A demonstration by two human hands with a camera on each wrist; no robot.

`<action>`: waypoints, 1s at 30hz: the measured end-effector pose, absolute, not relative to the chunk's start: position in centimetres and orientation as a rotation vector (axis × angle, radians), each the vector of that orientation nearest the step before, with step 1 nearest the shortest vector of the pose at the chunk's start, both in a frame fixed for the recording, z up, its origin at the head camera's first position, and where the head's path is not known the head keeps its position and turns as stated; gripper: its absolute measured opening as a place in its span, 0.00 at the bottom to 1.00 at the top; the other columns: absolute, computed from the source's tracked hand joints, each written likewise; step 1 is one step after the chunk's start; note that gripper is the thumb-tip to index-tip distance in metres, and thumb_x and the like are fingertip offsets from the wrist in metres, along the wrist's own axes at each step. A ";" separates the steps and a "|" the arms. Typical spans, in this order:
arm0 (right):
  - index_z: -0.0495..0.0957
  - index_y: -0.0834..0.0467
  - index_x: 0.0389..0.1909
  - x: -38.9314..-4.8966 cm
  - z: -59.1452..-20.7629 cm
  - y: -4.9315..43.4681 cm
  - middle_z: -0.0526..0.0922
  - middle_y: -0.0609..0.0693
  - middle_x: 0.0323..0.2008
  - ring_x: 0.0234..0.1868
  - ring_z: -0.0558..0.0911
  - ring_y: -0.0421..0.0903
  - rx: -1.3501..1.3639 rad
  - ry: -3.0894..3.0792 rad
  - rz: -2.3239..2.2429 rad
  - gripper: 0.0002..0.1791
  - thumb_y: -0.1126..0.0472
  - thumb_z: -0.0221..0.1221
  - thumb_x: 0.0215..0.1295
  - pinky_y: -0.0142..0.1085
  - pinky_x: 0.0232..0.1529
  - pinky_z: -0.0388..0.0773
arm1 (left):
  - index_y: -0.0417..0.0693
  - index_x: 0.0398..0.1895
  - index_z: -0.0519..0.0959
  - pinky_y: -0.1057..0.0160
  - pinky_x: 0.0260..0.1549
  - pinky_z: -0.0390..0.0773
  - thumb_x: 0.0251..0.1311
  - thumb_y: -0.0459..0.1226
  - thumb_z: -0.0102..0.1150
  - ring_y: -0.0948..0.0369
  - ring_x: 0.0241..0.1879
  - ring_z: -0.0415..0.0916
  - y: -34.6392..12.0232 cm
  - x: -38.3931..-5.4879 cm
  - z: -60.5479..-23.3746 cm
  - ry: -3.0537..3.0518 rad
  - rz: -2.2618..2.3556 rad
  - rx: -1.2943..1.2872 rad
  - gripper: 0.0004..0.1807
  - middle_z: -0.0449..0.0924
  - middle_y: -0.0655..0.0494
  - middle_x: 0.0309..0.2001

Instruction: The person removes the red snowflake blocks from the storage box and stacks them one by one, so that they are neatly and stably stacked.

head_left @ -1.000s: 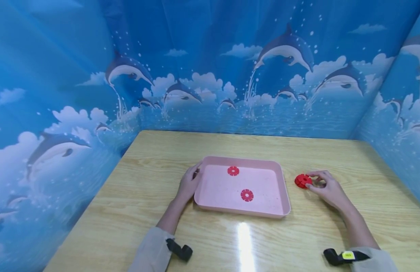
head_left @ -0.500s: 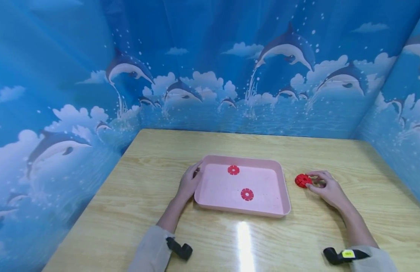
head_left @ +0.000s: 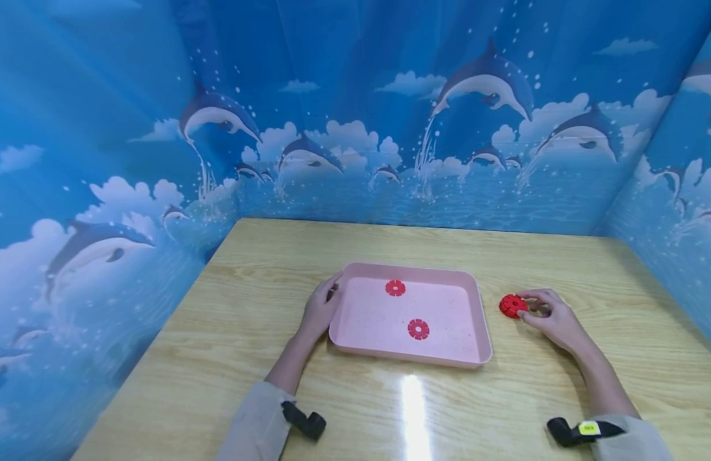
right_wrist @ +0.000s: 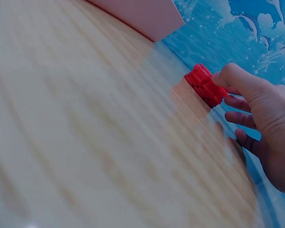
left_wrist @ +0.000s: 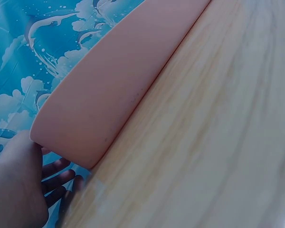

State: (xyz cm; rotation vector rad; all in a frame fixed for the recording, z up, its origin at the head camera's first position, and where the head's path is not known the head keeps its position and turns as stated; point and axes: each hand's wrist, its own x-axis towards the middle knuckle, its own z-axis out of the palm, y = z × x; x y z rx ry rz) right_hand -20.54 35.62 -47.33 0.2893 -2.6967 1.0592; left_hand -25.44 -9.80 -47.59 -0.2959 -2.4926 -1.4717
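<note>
A shallow pink tray [head_left: 441, 314] lies on the table, with one red notched disc [head_left: 395, 288] near its back wall and another red disc [head_left: 418, 330] near its front. My left hand [head_left: 322, 310] grips the tray's left side; in the left wrist view the thumb meets the rim and the fingers bend beside the outer wall. Right of the tray, a small stack of red notched discs [head_left: 512, 306] sits on the table. My right hand [head_left: 553, 318] pinches this stack between thumb and fingers, and the right wrist view shows the layered discs [right_wrist: 205, 85] tilted.
The wood-grain table [head_left: 274, 269] extends around the tray. A blue dolphin-print curtain [head_left: 355, 141] hangs behind and at both sides. Black camera straps [head_left: 303, 422] sit on both sleeves. Light glares off the table near the front.
Almost nothing moves. The view shifts very slightly, while both hands, the tray and the red discs keep their places.
</note>
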 end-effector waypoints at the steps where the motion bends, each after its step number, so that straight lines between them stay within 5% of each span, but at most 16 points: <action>1: 0.73 0.65 0.52 -20.6 -47.3 35.6 0.70 0.57 0.44 0.38 0.70 0.38 0.291 -2.698 1.059 0.21 0.62 0.60 0.59 0.26 0.33 0.67 | 0.43 0.60 0.70 0.51 0.47 0.72 0.62 0.32 0.50 0.50 0.43 0.73 -9.8 -25.4 -47.6 -2.493 -1.472 -0.296 0.21 0.75 0.44 0.42; 30: 0.73 0.65 0.53 -20.6 -47.3 35.7 0.70 0.56 0.45 0.38 0.70 0.36 0.317 -2.699 1.052 0.21 0.62 0.59 0.60 0.26 0.33 0.67 | 0.43 0.60 0.70 0.51 0.47 0.72 0.61 0.32 0.51 0.50 0.43 0.74 -9.8 -25.5 -47.6 -2.490 -1.470 -0.303 0.22 0.75 0.44 0.42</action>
